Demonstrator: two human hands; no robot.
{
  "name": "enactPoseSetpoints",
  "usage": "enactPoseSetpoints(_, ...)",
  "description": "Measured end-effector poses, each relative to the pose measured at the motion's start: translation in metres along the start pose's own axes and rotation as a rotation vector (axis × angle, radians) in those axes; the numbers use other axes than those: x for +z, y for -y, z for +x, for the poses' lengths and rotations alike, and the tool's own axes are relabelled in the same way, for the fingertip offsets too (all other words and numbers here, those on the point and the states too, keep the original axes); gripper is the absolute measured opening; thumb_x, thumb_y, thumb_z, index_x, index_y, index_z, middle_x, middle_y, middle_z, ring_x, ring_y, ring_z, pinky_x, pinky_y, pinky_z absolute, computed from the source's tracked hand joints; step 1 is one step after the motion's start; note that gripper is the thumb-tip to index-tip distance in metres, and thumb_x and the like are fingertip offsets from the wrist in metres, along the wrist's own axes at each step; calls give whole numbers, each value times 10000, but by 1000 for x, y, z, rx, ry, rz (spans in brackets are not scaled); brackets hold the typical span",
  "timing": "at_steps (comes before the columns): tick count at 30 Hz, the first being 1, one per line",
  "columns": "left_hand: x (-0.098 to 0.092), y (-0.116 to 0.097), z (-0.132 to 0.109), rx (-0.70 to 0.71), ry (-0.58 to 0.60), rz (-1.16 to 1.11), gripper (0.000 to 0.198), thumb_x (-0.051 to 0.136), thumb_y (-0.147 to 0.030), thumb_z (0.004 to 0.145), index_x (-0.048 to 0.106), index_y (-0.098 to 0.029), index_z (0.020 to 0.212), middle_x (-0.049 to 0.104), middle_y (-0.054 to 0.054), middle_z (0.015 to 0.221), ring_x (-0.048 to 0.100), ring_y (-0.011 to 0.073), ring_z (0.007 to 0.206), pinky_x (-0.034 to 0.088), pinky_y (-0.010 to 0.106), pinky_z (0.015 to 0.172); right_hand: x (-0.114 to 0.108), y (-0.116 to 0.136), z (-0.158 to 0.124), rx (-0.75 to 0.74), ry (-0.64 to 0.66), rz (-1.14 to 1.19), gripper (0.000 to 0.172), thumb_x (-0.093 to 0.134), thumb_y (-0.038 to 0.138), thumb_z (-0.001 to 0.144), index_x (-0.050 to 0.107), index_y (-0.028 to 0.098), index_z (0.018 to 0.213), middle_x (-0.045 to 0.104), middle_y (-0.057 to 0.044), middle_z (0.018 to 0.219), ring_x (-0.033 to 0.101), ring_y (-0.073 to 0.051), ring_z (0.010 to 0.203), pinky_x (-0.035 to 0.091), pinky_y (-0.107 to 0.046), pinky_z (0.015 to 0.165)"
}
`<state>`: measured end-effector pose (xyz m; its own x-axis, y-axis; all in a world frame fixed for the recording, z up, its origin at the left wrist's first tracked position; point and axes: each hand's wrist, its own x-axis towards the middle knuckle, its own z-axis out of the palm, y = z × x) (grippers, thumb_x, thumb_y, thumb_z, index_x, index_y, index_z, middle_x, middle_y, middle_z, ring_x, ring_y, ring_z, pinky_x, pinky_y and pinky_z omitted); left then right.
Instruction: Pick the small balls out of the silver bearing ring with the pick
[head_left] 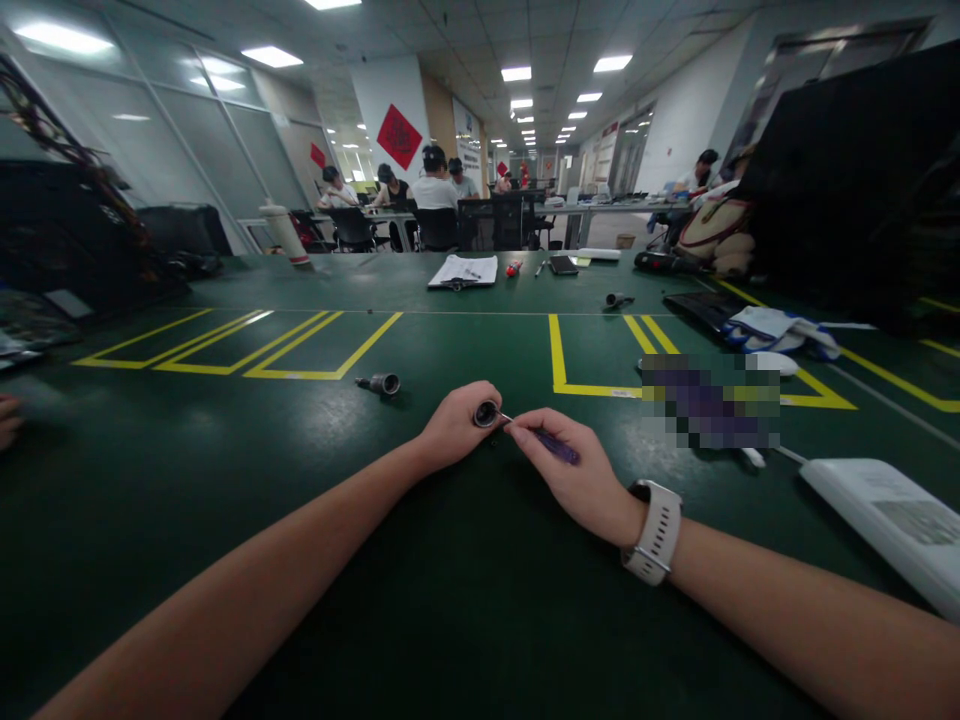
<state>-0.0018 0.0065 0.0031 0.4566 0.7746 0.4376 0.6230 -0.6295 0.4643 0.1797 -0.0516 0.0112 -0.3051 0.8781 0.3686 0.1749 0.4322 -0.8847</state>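
Note:
My left hand (456, 428) is closed around a dark metal cylindrical part (486, 413), its round open end facing me. My right hand (581, 470), with a pale watch on the wrist, pinches a small screwdriver (559, 447) with a purple handle. The thin shaft points left and its tip is at the rim of the cylindrical part; whether it goes inside, I cannot tell. A tiny dark ring-like piece (493, 443) lies on the table just below the hands. To the left rests a similar cylindrical part (386, 384) with a narrow stem.
Another stemmed part (616, 300) lies farther back. Beyond it are a clipboard (463, 270) and a dark notebook (562, 265). At right lie gloves (780, 328) and a white box-like device (892, 520). Yellow tape (600, 390) marks the green table. Part of another person's hand (7, 420) shows at far left.

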Motion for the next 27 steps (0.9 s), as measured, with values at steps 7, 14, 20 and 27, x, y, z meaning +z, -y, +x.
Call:
enactPoseSetpoints(7, -1, -3, -1, -24, 0, 21, 154, 569, -235, 760, 466, -176, 661, 472, -28, 651, 455, 125, 617, 347, 245, 565, -2, 0, 3, 130, 39, 110, 168, 563, 315, 846, 698, 222, 882, 660, -24, 842, 585, -179, 779, 447, -333, 713)
enactPoseSetpoints(14, 0, -3, 0, -36, -31, 22, 205, 587, -268, 766, 448, -180, 646, 449, -35, 647, 445, 123, 613, 342, 244, 565, 0, -9, 3, 182, 24, 253, 191, 586, 351, 834, 701, 209, 889, 674, -30, 895, 588, -174, 832, 446, -337, 762)
enactPoseSetpoints(20, 1, -3, -1, -26, -95, -14, 188, 581, -253, 771, 449, -179, 659, 448, -34, 655, 445, 120, 620, 350, 248, 583, 1, -7, 4, 225, 39, 397, 173, 603, 338, 819, 700, 207, 875, 679, -42, 939, 592, -180, 881, 454, -326, 741)
enactPoseSetpoints(27, -1, -3, -3, 24, -62, -134, 152, 556, -224, 757, 451, -180, 656, 448, -31, 653, 437, 112, 609, 355, 236, 562, -3, -7, 7, 327, 67, 622, 146, 619, 302, 801, 704, 206, 872, 697, -46, 981, 593, -170, 891, 443, -312, 747)
